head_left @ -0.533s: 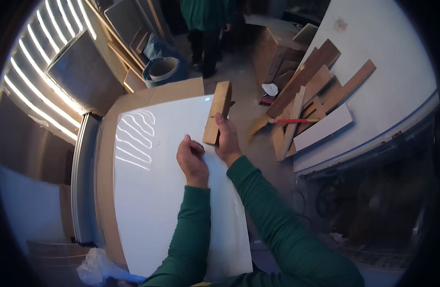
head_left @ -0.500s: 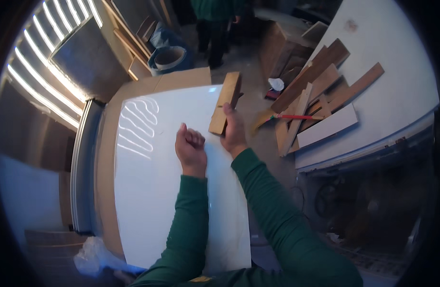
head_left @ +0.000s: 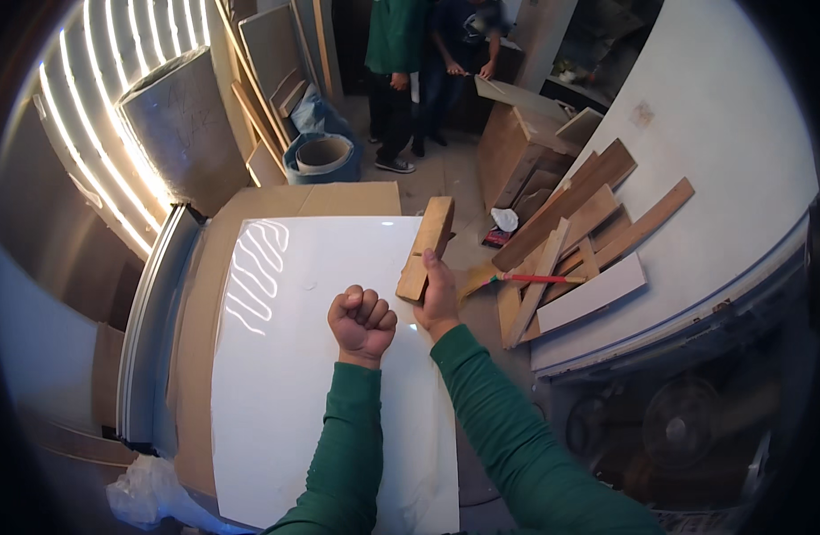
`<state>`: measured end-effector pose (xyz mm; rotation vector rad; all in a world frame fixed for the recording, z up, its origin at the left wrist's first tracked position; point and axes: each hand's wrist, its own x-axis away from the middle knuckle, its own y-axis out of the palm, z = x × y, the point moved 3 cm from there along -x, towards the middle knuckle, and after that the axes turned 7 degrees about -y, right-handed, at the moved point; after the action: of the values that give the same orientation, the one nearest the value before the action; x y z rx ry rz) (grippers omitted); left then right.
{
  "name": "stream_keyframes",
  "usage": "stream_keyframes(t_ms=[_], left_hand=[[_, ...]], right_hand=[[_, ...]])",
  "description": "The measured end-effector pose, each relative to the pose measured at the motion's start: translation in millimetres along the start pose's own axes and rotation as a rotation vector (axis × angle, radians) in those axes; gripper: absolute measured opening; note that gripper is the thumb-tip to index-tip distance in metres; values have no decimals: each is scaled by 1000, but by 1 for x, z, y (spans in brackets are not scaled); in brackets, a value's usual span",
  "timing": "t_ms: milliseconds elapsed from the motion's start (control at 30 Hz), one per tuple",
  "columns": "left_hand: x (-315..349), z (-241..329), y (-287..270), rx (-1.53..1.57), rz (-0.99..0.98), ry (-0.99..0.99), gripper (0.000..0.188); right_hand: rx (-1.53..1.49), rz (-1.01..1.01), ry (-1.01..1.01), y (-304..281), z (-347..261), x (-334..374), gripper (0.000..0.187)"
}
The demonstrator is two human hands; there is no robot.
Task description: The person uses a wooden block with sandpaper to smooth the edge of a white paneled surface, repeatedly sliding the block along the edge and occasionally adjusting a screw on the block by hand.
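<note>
My right hand [head_left: 439, 297] grips a pale wooden hand plane [head_left: 425, 251], a long block with a narrow slit across its face and a dark piece jutting from its right side. The plane is tilted, held up over the right edge of a glossy white panel [head_left: 276, 392]. My left hand [head_left: 363, 323] is a closed fist with the palm side up, left of the plane and above the panel. Nothing shows in its curled fingers. Wavy light reflections run across the panel's far left part.
Cardboard [head_left: 312, 198] lies under the panel. A metal-edged frame [head_left: 151, 330] borders it on the left. Wood offcuts [head_left: 597, 223] and a red-handled brush [head_left: 535, 278] are at the right by a white sheet [head_left: 686, 160]. Two people stand behind, near a blue-wrapped roll [head_left: 323, 159].
The view has tipped up, showing more of the two people behind. My left thumb has folded in and the fist has turned. My right hand keeps its hold on the plane.
</note>
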<state>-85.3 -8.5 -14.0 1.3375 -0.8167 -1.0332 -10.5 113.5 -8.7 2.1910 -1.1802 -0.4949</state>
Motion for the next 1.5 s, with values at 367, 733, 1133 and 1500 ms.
stream_keyframes(t_ms=[367, 733, 1133, 1500], left_hand=[[-5, -2, -2, -32, -18, -9, 25], [-1, -7, 2, -18, 48, -60, 33], [-4, -14, 3, -51, 35, -116, 32], [-6, -17, 5, -124, 112, -98, 35]], right_hand=[[83, -6, -28, 1, -1, -3, 44], [86, -16, -18, 10, -4, 3, 42], [67, -42, -25, -4, 6, -8, 48], [82, -40, -37, 2, 3, -7, 40]])
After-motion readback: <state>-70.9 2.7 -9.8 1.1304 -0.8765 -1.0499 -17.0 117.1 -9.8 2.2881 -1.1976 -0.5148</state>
